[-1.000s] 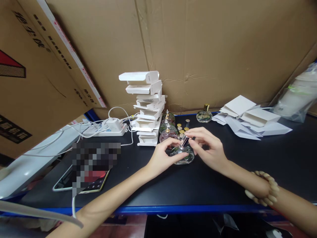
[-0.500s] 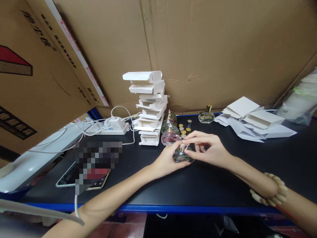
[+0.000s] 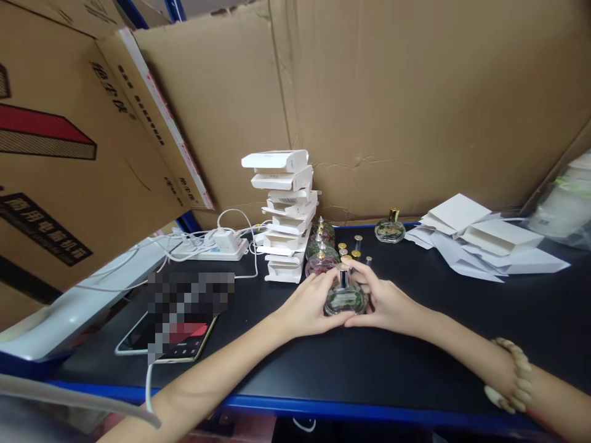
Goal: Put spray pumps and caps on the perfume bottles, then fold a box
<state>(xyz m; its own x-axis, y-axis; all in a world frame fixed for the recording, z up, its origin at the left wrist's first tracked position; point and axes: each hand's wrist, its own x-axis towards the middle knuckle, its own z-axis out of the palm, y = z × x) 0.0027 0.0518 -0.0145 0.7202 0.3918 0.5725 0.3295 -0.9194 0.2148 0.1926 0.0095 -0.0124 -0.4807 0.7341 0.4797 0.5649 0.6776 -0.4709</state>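
Between my two hands stands a clear glass perfume bottle point(image 3: 345, 300) with a shiny silver cap point(image 3: 344, 278) on its neck. My left hand point(image 3: 308, 307) grips its left side, the thumb along the lower front. From the right, my right hand point(image 3: 388, 307) closes on the same bottle, its thumb meeting the left thumb at the base and its fingers behind the glass. Just beyond my left hand is a pink perfume bottle point(image 3: 322, 263), first in a row of uncapped bottles. Several gold and silver caps point(image 3: 356, 254) stand behind my right hand.
A tall stack of open white boxes point(image 3: 284, 240) rises behind my left hand. Farther back are a gold-capped bottle point(image 3: 390, 230) and folded white cartons point(image 3: 501, 237). A power strip point(image 3: 212, 248) with cables and a phone point(image 3: 184, 351) lie left. Cardboard point(image 3: 392, 111) walls the back.
My right hand has moved down from the cap to the bottle's right side. The silver cap now shows uncovered on the neck. The camera view has shifted slightly.
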